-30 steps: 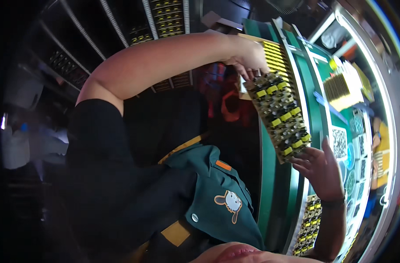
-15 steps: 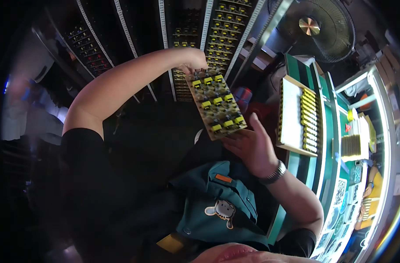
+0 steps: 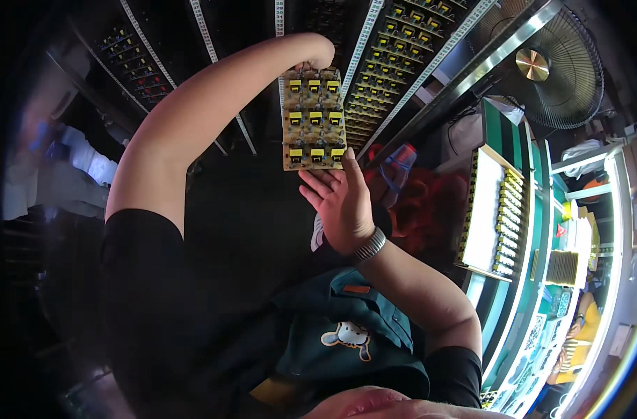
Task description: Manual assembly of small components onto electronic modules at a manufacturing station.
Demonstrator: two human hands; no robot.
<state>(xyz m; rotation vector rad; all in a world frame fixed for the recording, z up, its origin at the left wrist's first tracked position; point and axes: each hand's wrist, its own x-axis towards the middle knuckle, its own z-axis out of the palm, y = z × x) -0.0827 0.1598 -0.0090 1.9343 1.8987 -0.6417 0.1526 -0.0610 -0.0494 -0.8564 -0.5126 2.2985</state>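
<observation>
A tan circuit board (image 3: 306, 136) with rows of yellow-topped parts hangs in front of the rack, its component side toward me. My left hand (image 3: 317, 50) is closed on the board's far edge, its fingers partly hidden behind the wrist and the board. At the near edge is my right hand (image 3: 344, 206), palm up with fingers stretched out along and under the edge. Its thumb lies against the near right corner of the board.
Ahead stands a rack with pale numbered rails (image 3: 366, 52) and many similar boards (image 3: 395, 59) stacked in its slots. To the right are a fan (image 3: 533, 64), a box of yellow-topped parts (image 3: 480, 216) and a lit green bench. Another person's yellow sleeve (image 3: 585, 342) shows far right.
Both hands have carried the board left and away from me, up to the rack. The board has straightened from its tilt. My right thumb has come in against its corner.
</observation>
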